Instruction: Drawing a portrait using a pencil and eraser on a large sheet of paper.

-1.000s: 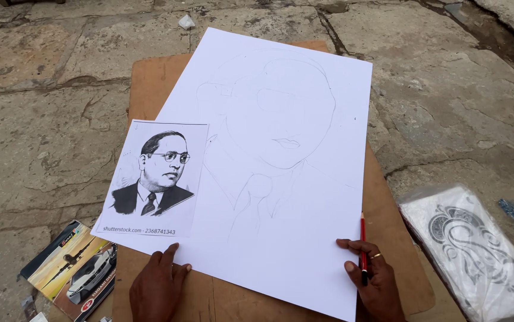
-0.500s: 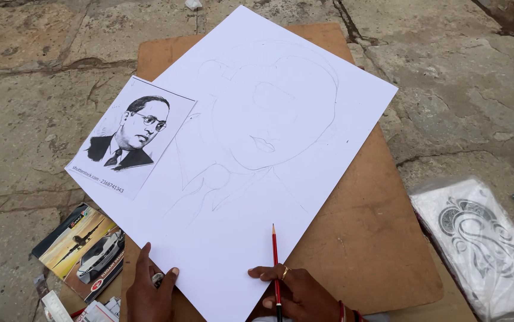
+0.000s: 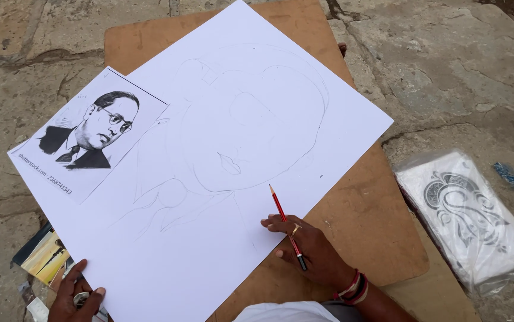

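Observation:
A large white sheet (image 3: 221, 179) with a faint pencil outline of a head and shoulders lies turned at an angle on a brown board (image 3: 364, 220). My right hand (image 3: 307, 247) rests on the sheet's lower right edge and holds a red pencil (image 3: 285, 222), tip pointing up toward the drawing. My left hand (image 3: 78, 295) presses on the sheet's lower left corner and seems to hold a small pale object. A printed black-and-white portrait of a man with glasses (image 3: 90, 134) lies on the sheet's left side.
The board sits on a cracked stone floor (image 3: 447, 65). A plastic-wrapped white item with a black swirling design (image 3: 465, 220) lies to the right. Printed cards or small pictures (image 3: 45, 256) stick out under the sheet at the lower left. A blue scrap (image 3: 510, 175) lies far right.
The sheet and portrait print have turned further clockwise and appear closer. My right hand with the pencil has shifted up onto the sheet's edge; my left hand stays at the lower left corner.

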